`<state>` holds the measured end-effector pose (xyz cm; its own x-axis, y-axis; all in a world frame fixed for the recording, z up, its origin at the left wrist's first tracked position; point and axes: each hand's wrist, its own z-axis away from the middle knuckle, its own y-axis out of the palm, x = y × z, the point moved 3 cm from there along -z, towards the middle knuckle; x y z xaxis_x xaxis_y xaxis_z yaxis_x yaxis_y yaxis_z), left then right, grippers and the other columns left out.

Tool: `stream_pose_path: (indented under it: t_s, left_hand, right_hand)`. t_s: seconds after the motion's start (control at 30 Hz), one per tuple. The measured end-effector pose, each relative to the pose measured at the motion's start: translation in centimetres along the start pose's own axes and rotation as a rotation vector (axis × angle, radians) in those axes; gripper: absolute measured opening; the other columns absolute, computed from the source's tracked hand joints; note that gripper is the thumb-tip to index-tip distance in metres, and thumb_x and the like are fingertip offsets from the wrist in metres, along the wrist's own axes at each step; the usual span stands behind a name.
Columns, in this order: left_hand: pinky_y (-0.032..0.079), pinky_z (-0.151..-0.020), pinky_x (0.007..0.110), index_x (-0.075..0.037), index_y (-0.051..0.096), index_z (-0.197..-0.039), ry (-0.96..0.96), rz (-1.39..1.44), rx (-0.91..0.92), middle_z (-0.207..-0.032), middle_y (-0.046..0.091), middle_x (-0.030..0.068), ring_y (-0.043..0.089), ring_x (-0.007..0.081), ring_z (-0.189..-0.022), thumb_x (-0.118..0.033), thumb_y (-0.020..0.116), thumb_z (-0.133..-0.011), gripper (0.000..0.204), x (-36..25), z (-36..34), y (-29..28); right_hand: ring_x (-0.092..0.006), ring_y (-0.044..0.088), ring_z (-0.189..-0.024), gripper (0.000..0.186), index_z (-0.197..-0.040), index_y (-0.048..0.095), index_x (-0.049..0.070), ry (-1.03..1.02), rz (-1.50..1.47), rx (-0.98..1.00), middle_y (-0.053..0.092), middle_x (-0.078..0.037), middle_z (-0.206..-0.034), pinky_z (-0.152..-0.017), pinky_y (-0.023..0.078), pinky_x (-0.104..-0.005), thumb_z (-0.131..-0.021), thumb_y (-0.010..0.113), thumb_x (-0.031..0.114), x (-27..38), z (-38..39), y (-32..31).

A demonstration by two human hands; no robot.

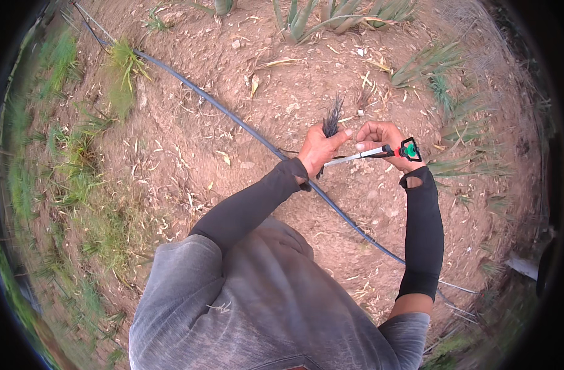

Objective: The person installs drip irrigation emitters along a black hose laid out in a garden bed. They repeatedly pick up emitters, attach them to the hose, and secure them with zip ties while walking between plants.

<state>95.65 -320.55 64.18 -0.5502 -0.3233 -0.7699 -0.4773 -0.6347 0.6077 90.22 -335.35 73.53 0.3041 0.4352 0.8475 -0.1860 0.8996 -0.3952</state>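
Observation:
My left hand (319, 148) is closed around a bundle of thin black ties (332, 120), whose loose ends fan out above the fist and show again below it. Close by on the right, my right hand (383, 134) has its fingers curled toward the thumb; what they pinch, if anything, is too small to make out. A micro sprinkler (409, 149) with a black frame and green and red parts stands at the right wrist. Its pale rod (356, 156) slants down toward the left hand. The dark irrigation hose (232, 117) passes beneath the left wrist.
The hose runs diagonally over dry reddish soil (183, 142) strewn with dead leaves. Spiky thick-leaved plants (297, 24) grow at the far side, more (424, 65) to the right. Grass tufts (78, 154) cover the left. Another thin pale stake (94, 21) stands far left.

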Motion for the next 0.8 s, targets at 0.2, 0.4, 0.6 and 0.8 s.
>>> stream_pose_path:
  t_s: [0.2, 0.4, 0.6, 0.8]
  left_hand:
    - [0.045, -0.062, 0.022, -0.001, 0.064, -0.09, 0.362, -0.411, 0.064, -0.075, 0.062, -0.0019, 0.055, 0.0047, -0.07, -0.012, 0.068, -0.086, 0.012, 0.3, -0.3, 0.6]
    - [0.046, -0.064, 0.023, 0.0, 0.065, -0.096, 0.387, -0.469, 0.069, -0.078, 0.064, -0.0003, 0.056, 0.0053, -0.072, -0.01, 0.067, -0.086, 0.014, 0.6, 0.9, 1.2]
    - [0.044, -0.063, 0.023, 0.001, 0.064, -0.093, 0.514, -0.542, -0.048, -0.076, 0.062, -0.0014, 0.054, 0.0047, -0.072, -0.011, 0.066, -0.087, 0.014, 1.0, 1.1, 0.7]
    - [0.039, -0.058, 0.022, 0.0, 0.064, -0.092, 0.291, -0.45, 0.0, -0.072, 0.055, -0.0046, 0.046, 0.0034, -0.067, -0.014, 0.063, -0.09, 0.014, 2.5, 2.4, -0.2]
  right_hand:
    - [-0.0038, 0.046, -0.059, 0.012, -0.091, 0.056, 0.009, 0.025, -0.101, -0.054, 0.054, 0.006, -0.068, -0.053, 0.033, -0.0192, -0.086, 0.066, 0.014, -1.5, 0.2, -0.5]
    - [-0.006, 0.047, -0.067, 0.006, -0.09, 0.058, 0.007, 0.032, -0.377, -0.136, 0.055, 0.002, -0.079, -0.057, 0.036, -0.0202, -0.086, 0.062, 0.007, -3.0, 1.5, 0.1]
    - [-0.0141, 0.055, -0.084, 0.037, -0.112, 0.059, -0.003, -0.151, -0.688, -0.024, 0.06, -0.004, -0.095, -0.073, 0.043, -0.0269, -0.08, 0.071, 0.013, -4.2, 2.4, 1.2]
    - [-0.0186, 0.057, -0.089, 0.043, -0.109, 0.06, -0.005, -0.267, -0.677, 0.052, 0.061, -0.01, -0.101, -0.077, 0.044, -0.0311, -0.077, 0.074, 0.02, -6.3, 1.5, 1.6]
